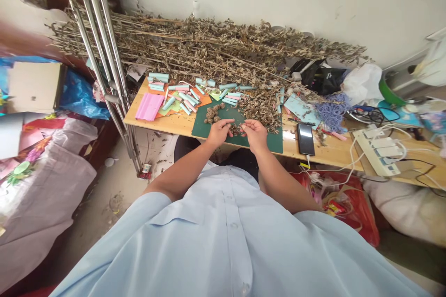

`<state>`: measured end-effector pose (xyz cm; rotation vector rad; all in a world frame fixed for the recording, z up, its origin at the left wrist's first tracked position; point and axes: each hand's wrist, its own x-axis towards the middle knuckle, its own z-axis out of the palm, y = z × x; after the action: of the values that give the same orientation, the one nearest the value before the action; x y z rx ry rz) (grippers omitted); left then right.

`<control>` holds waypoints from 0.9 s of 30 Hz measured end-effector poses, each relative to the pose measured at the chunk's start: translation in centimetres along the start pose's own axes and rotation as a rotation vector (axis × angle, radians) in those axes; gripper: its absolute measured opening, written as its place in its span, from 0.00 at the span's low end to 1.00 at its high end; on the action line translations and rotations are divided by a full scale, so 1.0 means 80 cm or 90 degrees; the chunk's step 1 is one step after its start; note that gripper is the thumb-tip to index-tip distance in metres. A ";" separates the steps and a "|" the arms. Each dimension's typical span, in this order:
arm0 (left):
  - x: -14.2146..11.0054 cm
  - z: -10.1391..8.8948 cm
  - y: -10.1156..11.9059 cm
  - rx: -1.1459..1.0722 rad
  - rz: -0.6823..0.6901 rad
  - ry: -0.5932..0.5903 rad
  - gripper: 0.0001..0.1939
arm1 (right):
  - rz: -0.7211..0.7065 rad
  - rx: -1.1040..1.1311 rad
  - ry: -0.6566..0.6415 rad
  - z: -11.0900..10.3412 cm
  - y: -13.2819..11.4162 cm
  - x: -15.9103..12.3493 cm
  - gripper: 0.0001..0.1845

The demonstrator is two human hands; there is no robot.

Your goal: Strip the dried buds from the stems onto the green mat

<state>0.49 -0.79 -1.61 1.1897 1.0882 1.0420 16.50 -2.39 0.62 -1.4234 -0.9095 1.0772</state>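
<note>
Left hand (218, 133), right hand (256, 134): fingers (228, 121) curled, grip unclear. Dried leaves (263, 107) on mat (200, 123), between fingers and heaped beyond right ones. Probably light, brittle; pinch edges gently, avoid crushing.

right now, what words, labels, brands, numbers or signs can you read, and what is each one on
No text can be read.
Black bag: pale marks, too small to read.
Yellow-and-red packet in the red plastic bag: any printing is too blurred.
Smartphone: no legible text.
</note>
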 end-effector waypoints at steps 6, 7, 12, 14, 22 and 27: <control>-0.003 -0.001 0.008 -0.031 0.014 -0.039 0.20 | -0.011 -0.017 -0.043 0.009 0.007 -0.003 0.20; -0.003 -0.002 0.008 -0.033 0.017 -0.058 0.19 | -0.014 -0.018 -0.053 0.011 0.008 -0.004 0.20; 0.000 -0.004 0.000 -0.004 0.028 -0.084 0.13 | -0.018 -0.005 -0.068 0.017 0.011 -0.005 0.19; 0.001 -0.005 -0.001 0.001 0.029 -0.080 0.12 | -0.016 0.000 -0.063 0.018 0.010 -0.005 0.19; 0.000 -0.004 0.000 0.009 0.023 -0.079 0.11 | 0.000 0.036 -0.010 0.021 0.002 -0.005 0.20; -0.002 -0.005 0.004 0.015 0.026 -0.081 0.11 | -0.003 0.035 0.013 0.022 0.003 -0.004 0.20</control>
<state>0.06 -0.86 -1.29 1.2848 0.9831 0.9725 14.75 -2.21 0.37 -1.3837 -0.8633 1.0743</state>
